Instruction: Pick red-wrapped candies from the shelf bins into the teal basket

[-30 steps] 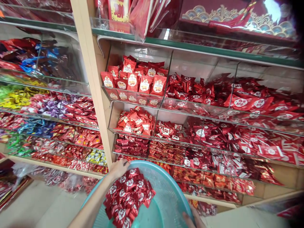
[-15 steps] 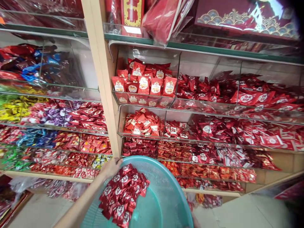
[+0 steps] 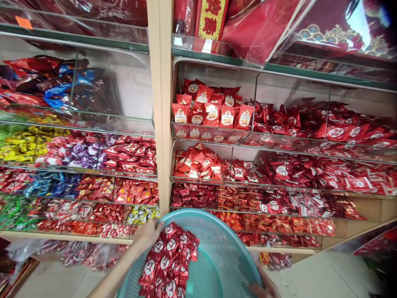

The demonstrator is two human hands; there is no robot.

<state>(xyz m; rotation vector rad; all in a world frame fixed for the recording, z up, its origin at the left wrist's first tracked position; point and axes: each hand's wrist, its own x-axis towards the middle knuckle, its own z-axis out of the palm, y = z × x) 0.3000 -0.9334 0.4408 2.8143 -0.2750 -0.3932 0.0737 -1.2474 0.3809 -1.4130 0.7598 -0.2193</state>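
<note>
I hold a round teal plastic basket (image 3: 217, 231) low in front of me. My left hand (image 3: 147, 234) grips its far left rim, fingers curled over the edge. My right hand (image 3: 263, 286) clasps the near right rim at the bottom of the view, only partly visible. A heap of dark red candy packets (image 3: 169, 263) with round white logos lies in the left half of the basket, touching my left hand. The right half of the basket shows bare mesh.
Clear-fronted shelf bins (image 3: 279, 140) packed with red wrapped sweets rise ahead. A wooden upright post (image 3: 161, 124) divides them from bins of mixed coloured sweets (image 3: 46, 145) on the left. Red gift boxes (image 3: 325, 29) sit on the top shelf. Tiled floor (image 3: 325, 277) lies below right.
The view has swung left, so the shelves and post shifted right in the frame. Both hands keep hold of the basket, and my right hand came back into view.
</note>
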